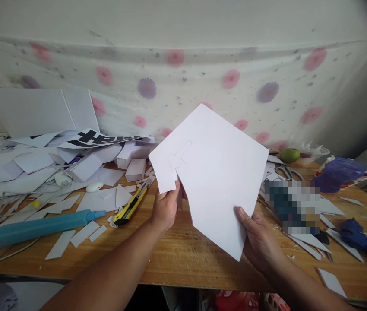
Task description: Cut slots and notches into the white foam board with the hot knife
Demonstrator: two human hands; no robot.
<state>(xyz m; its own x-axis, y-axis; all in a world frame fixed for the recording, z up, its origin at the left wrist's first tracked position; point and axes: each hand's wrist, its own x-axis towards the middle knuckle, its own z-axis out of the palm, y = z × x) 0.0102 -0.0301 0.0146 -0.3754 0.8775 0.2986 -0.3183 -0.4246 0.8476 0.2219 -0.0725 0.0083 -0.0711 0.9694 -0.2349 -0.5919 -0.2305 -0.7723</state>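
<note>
Both my hands hold up a large white five-sided board [217,181] above the wooden table [183,255]. My left hand [165,209] pinches its lower left edge, next to a cut-out notch and a faint T-shaped outline. My right hand [256,239] grips the bottom right edge, thumb on the front face. A yellow and black utility knife [132,204] lies on the table just left of my left hand.
White board scraps and small white boxes [135,169] litter the left side. A teal tube [41,226] lies front left. Scissors [287,172], a green fruit [289,154], a purple bag [337,173] and a blue glue gun [360,239] sit right. A flowered cloth [183,82] hangs behind.
</note>
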